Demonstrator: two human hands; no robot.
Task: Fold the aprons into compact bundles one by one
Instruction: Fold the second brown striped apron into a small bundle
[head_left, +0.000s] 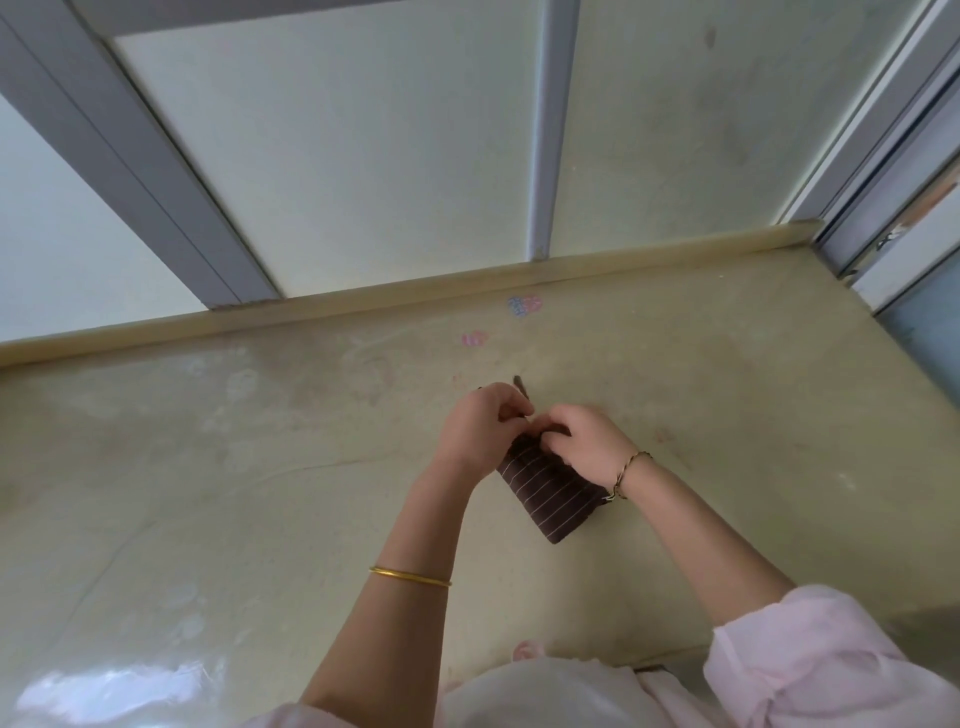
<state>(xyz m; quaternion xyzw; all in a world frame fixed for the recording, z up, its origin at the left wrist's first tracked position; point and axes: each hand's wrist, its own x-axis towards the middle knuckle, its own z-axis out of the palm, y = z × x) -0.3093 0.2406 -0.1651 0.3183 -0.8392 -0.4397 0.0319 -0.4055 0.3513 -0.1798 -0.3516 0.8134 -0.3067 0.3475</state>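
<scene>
Head cam: brown pinstriped apron (550, 493) is already a tight little bundle, lying on the beige tabletop (208, 467) approx mid-frame. Both hands work its far end w/ curled fingers: left hand (480, 431) pinches a thin strap (521, 387), right hand (587, 441) grips the bundle's top edge. Gold bangle (410, 577) on left forearm.

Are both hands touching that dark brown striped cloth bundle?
Touching. The head view shows left hand and right hand with fingers curled on the dark brown striped cloth bundle's far end.
</scene>
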